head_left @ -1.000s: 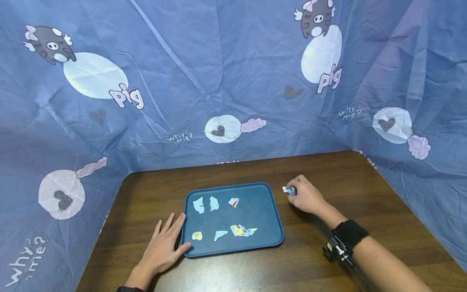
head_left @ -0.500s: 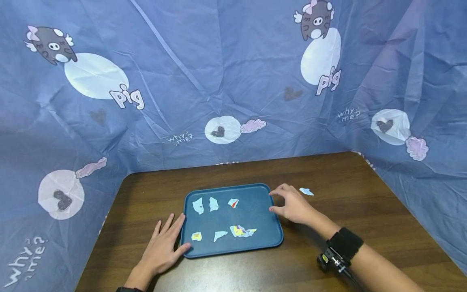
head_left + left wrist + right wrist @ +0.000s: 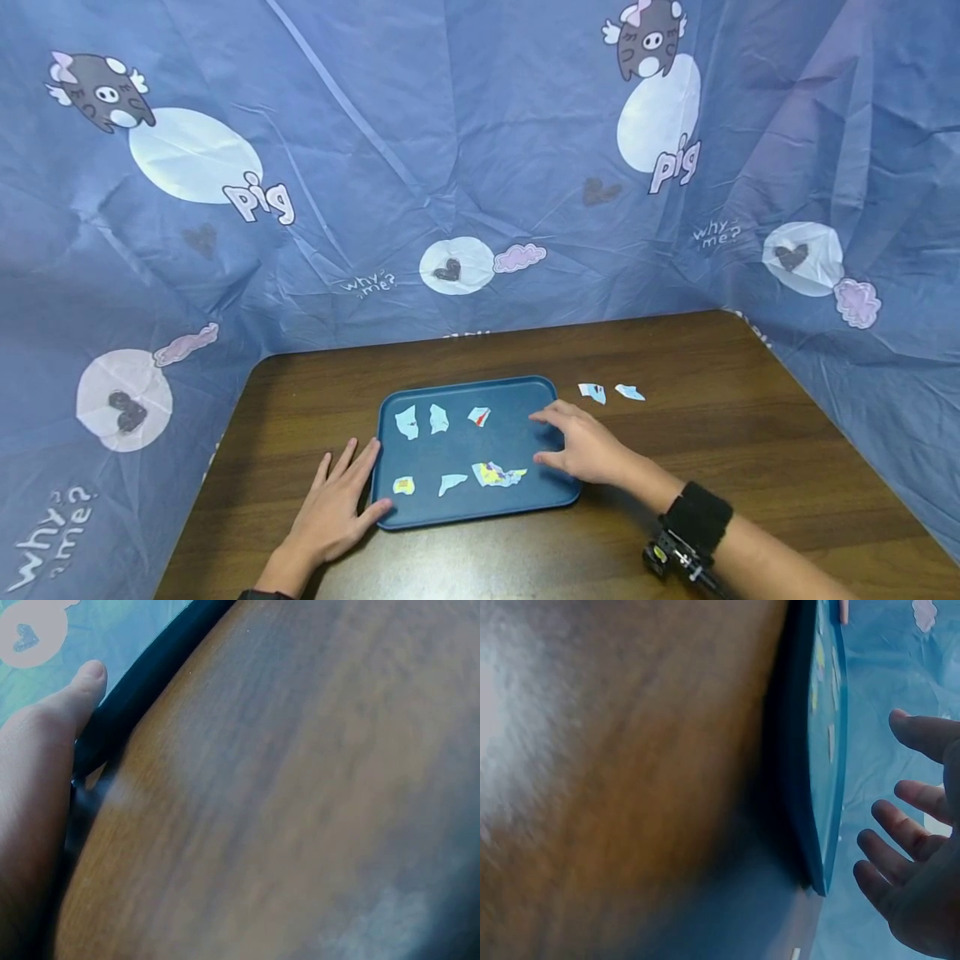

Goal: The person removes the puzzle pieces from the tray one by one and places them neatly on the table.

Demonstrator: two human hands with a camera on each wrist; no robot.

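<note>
My left hand (image 3: 333,504) lies at the left side of a blue tray (image 3: 517,500), fingers spread, its thumb (image 3: 90,679) at the rim. My right hand (image 3: 588,446) hovers over the tray's right part. Its thumb and fingers are apart and hold nothing, as the right wrist view also shows. Torn paper pieces lie in two rows in the tray. The back row has two pale blue pieces (image 3: 407,422) and one with a red mark (image 3: 479,416). In front are a small yellow piece (image 3: 403,485), a pale pointed piece (image 3: 452,483) and a larger yellow-and-purple piece (image 3: 498,475).
Two more torn pieces lie on the brown wooden table (image 3: 690,367) right of the tray: a white-and-blue piece (image 3: 592,392) and a pale blue piece (image 3: 630,392). A blue printed cloth (image 3: 480,167) hangs behind and beside the table.
My right hand has left the white-and-blue paper piece on the table and moved left and nearer, over the tray. That piece stays where it was. My left hand has not moved.
</note>
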